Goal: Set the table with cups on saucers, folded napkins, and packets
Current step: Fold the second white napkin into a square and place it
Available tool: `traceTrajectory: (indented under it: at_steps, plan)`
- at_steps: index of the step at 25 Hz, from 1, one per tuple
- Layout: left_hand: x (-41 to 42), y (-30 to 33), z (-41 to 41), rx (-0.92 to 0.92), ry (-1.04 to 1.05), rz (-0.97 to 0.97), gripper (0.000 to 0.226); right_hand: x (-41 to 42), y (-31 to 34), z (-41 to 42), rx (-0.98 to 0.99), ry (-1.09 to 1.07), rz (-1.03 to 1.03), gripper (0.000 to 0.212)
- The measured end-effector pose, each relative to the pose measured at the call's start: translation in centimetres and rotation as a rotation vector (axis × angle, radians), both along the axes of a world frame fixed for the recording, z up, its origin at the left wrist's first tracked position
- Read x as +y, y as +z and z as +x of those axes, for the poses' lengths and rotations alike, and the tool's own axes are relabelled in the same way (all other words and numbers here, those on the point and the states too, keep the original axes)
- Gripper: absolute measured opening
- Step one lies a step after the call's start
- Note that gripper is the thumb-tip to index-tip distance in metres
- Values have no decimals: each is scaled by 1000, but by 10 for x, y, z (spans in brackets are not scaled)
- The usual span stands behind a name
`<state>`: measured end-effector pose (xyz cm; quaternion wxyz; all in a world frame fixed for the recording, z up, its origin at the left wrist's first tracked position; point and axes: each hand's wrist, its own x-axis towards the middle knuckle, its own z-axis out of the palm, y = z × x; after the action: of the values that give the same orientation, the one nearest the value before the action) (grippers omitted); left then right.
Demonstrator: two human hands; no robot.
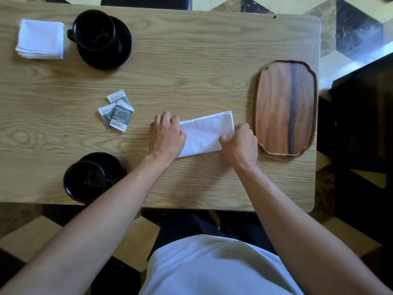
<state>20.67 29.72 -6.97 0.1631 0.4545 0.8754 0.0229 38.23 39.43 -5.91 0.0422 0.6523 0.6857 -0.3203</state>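
Note:
A white napkin (205,133) lies half folded on the wooden table (191,60), slightly tilted. My left hand (167,136) presses its left end flat. My right hand (240,142) pinches its right edge. A folded white napkin (40,39) sits at the far left corner. Beside it a black cup (93,28) stands on a black saucer (123,50). A second black cup (85,179) rests on its saucer (112,162) near the front edge. Three packets (116,112) lie overlapping in the middle left.
An empty oval wooden tray (285,107) lies lengthwise at the table's right end, just right of my right hand. A dark chair back (146,1) shows beyond the far edge. Dark furniture (361,124) stands to the right of the table.

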Motion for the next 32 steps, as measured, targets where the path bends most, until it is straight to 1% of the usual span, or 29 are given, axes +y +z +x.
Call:
traceTrajectory:
  at_steps: [2,3,5,6,8,11,13,15,17,19,20,22,24,25,28,30,32]
  plan:
    - [-9,1,0,-22,21,-8,22,16,0,1,44,-35,-136,21]
    - [-14,2,0,-37,33,-10,22,26,1,0,36,-18,-200,20]
    - [-25,3,2,-65,64,-24,23,37,4,-4,22,42,-277,29]
    - [-31,4,5,-81,84,-32,24,41,5,-9,23,76,-283,29]
    - [-43,7,13,-137,139,-34,26,49,4,-18,26,147,-264,23]
    - [-61,12,30,-256,236,6,23,65,3,-39,70,249,-241,16]
    - [-70,15,45,-371,350,40,21,72,4,-55,131,264,-268,12]
    - [-75,16,59,-445,456,40,23,70,3,-67,205,272,-285,10]
    - [-75,15,70,-494,534,28,23,66,0,-77,274,270,-307,12]
    - [-73,15,76,-556,618,47,23,65,-2,-85,303,288,-321,16]
    - [-71,16,77,-559,637,61,24,66,-3,-88,302,300,-320,17]
    - [-67,16,76,-495,589,119,33,69,-5,-90,287,317,-308,23]
    - [-61,17,66,-461,525,196,42,70,-7,-88,286,281,-319,34]
    - [-55,17,58,-496,568,229,45,70,-9,-83,302,223,-340,37]
    - [-32,16,22,-630,783,300,45,62,-11,-61,310,125,-424,32]
    - [-20,13,2,-711,798,286,44,51,-10,-49,280,127,-486,25]
    - [-14,12,-7,-746,737,228,43,38,-9,-39,266,144,-511,21]
